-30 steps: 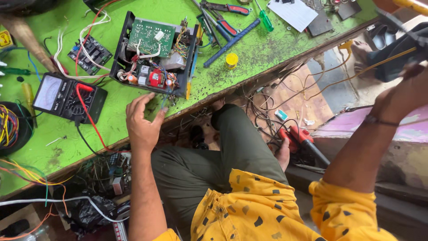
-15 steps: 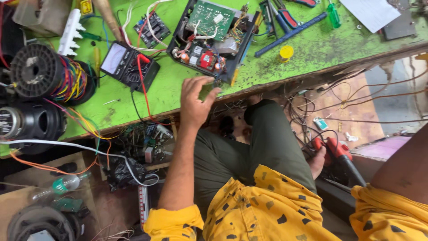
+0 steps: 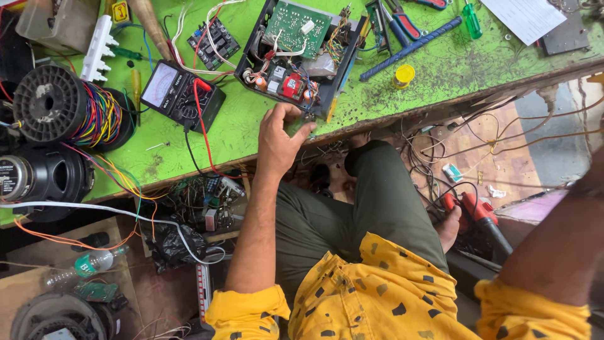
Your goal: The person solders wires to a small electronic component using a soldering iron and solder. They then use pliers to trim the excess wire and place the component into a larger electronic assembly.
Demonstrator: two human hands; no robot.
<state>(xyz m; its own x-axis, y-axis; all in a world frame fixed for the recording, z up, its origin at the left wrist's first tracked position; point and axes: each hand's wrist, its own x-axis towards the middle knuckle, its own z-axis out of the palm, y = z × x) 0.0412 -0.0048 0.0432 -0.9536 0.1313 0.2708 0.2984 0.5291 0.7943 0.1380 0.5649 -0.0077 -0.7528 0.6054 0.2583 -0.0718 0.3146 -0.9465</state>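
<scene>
My left hand (image 3: 281,140) is at the front edge of the green workbench (image 3: 440,82), fingers closed on a small green part (image 3: 296,127). It touches the near corner of an open black case (image 3: 251,63) that holds a green circuit board (image 3: 296,28), red components and loose wires. Left of the hand lies a black analog multimeter (image 3: 179,94) with a red lead. Of my right arm only the forearm (image 3: 553,252) shows at the right edge; the hand itself is out of the picture.
A black spool of coloured wire (image 3: 63,107) and a round speaker (image 3: 38,179) sit far left. Pliers (image 3: 402,22), a blue tool (image 3: 409,47), a yellow cap (image 3: 403,75) and paper (image 3: 528,16) lie right of the case. Below the bench are tangled wires and a red tool (image 3: 478,211).
The view has swung left, bringing the spool and speaker in. My right arm dropped from the upper right to the right edge. My left hand stays by the case corner.
</scene>
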